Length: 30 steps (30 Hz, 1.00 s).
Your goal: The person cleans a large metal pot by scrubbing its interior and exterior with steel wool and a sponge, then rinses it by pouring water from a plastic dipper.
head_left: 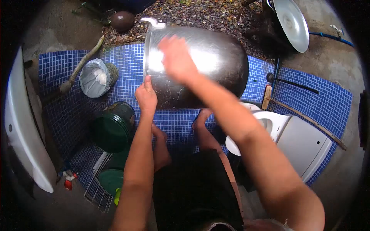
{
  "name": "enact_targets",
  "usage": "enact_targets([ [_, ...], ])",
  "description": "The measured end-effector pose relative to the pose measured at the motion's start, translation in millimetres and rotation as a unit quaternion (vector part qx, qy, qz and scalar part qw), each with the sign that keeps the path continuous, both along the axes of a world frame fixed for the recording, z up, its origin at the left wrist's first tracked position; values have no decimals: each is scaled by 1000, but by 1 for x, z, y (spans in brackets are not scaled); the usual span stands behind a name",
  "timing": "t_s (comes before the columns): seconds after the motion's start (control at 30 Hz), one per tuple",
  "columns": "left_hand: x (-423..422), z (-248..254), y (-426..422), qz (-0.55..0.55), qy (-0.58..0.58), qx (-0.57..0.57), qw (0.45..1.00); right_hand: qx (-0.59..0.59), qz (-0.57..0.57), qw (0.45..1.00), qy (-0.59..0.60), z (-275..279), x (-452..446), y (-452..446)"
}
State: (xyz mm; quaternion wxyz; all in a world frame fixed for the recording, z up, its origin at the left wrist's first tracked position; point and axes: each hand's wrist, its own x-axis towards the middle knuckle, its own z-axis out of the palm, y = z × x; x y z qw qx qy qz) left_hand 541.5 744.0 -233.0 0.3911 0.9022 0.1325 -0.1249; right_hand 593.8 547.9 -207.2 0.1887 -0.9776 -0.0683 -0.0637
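A large, dull metal pot [219, 50] lies tipped on its side in front of me, its rim facing left and its darkened base facing right. A bright metal handle [154, 24] sticks up near the rim. My left hand [147, 97] grips the lower part of that rim, with the thumb upward. Over the pot's shiny side is my right hand [176, 57], its fingers smeared by motion. Whether it holds anything, I cannot tell.
To the right stand a white toilet [300, 134], a broom [266, 97] and a tilted metal basin [295, 25]. On the left are a lined waste bin [91, 86], a dark green bucket [110, 133], a wire rack [94, 192] and a white sink [23, 123]. Gravel [200, 15] borders the blue tiles.
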Motion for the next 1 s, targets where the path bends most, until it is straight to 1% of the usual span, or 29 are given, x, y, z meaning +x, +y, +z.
enact_targets([
  [0.03, 3, 2, 1, -3, -12, -2, 1000, 38, 56, 997, 37, 16, -32, 22],
  [0.07, 8, 5, 1, -6, -25, -6, 1000, 121, 111, 984, 62, 16, -72, 31],
  [0.1, 14, 15, 1, -11, 30, -8, 999, 49, 192, 979, 41, 13, -106, 20],
  [0.17, 28, 16, 4, -24, 49, -2, 999, -2, 183, 968, 170, 15, -130, -34],
  [0.2, 32, 14, 9, -34, 72, 10, 997, -56, 82, 962, 253, 56, -105, -56],
  [0.23, 35, 19, 1, -1, 52, 5, 999, -109, -87, 984, 115, 31, -96, -79],
  [0.27, 36, 19, 1, -3, 57, 8, 998, -66, -168, 983, 28, 3, -71, -97],
  [0.33, 51, 18, -7, -20, 36, 1, 999, -45, -82, 980, 177, -6, -7, -81],
  [0.37, 57, 19, -7, -31, 52, -15, 998, -22, -40, 993, 107, -6, 1, -40],
  [0.4, 58, 21, -10, -28, 54, -16, 998, 3, 3, 999, 41, -2, -14, 0],
  [0.47, 64, 27, -12, -13, 58, -73, 996, 85, 105, 988, 72, 23, -76, 42],
  [0.5, 67, 38, -13, -24, 97, -130, 986, 55, 154, 983, 88, 10, -110, 29],
  [0.53, 72, 23, -7, -16, 128, -66, 989, 28, 209, 972, 102, -4, -141, 3],
  [0.57, 74, 17, -6, -29, 90, -41, 995, -32, 162, 964, 209, 26, -130, -25],
  [0.6, 75, 10, -4, -43, 56, -17, 997, -95, 112, 937, 317, 53, -113, -47],
  [0.63, 80, 8, 1, -38, 62, -12, 997, -79, 1, 977, 200, 35, -102, -62],
  [0.67, 87, 11, 0, -43, 88, -49, 994, -64, -112, 988, 79, 18, -90, -74],
  [0.7, 93, 9, -5, -51, 110, -87, 989, -66, -110, 988, 83, 11, -75, -65],
  [0.77, 103, -4, -8, -38, 109, -101, 988, -14, -39, 997, 65, 13, -24, -10],
  [0.8, 105, -7, -7, -24, 113, -114, 987, 3, 24, 991, 134, 33, -31, 24],
  [0.83, 106, 0, -11, -9, 115, -105, 988, 48, 78, 992, 90, 18, -71, 49],
  [0.87, 104, 2, -12, -9, 118, -104, 987, 22, 167, 983, 75, 3, -113, 54],
  [0.93, 107, 3, -14, -29, 75, -50, 996, -45, 276, 957, 73, -27, -176, 9],
  [1.0, 109, 10, -14, -33, 80, -48, 995, -84, 215, 942, 245, 2, -156, -42],
])
